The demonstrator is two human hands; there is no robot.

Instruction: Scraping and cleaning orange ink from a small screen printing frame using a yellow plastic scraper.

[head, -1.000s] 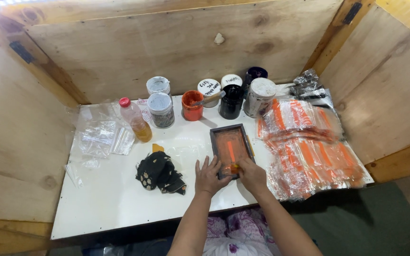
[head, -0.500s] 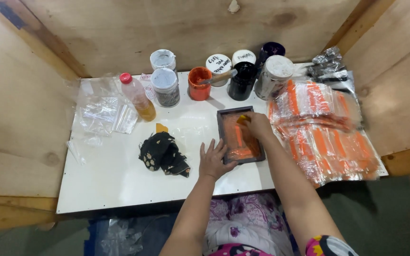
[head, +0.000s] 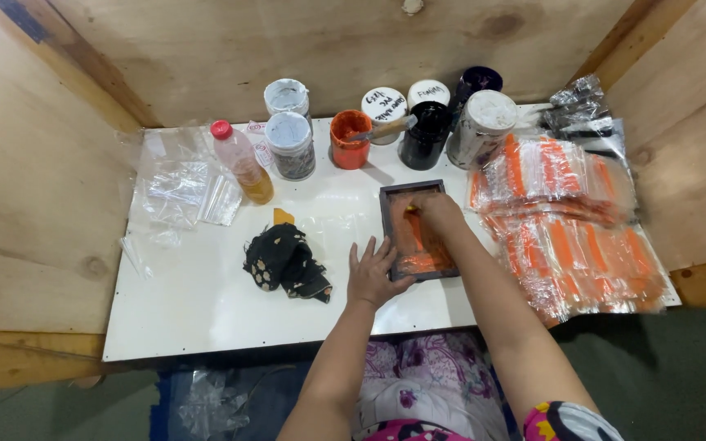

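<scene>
Midway, right hand (head: 436, 210) grips a squeegee (head: 413, 219) inside the orange-inked frame (head: 417, 232); left hand (head: 372, 273), fingers spread, steadies its edge; printed bags (head: 569, 220) piled rightward.

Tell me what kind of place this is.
Probably a small hand-printing workstation: a white table boxed in by plywood walls, open tubs of ink or paint along the back, a dark-framed orange-inked screen under both hands, and stacked clear plastic bags with orange prints.

Booth walls (head: 206, 49): bare plywood, matt, visible grain.
Tabletop (head: 189, 302): white laminate, smooth, slight sheen.
Printing frame (head: 416, 233): dark wood, orange-stained mesh.
Packets (head: 574, 245): clear glossy plastic film.
Rag (head: 283, 261): black printed cloth, matt.
Bottle (head: 243, 163): clear plastic.
</scene>
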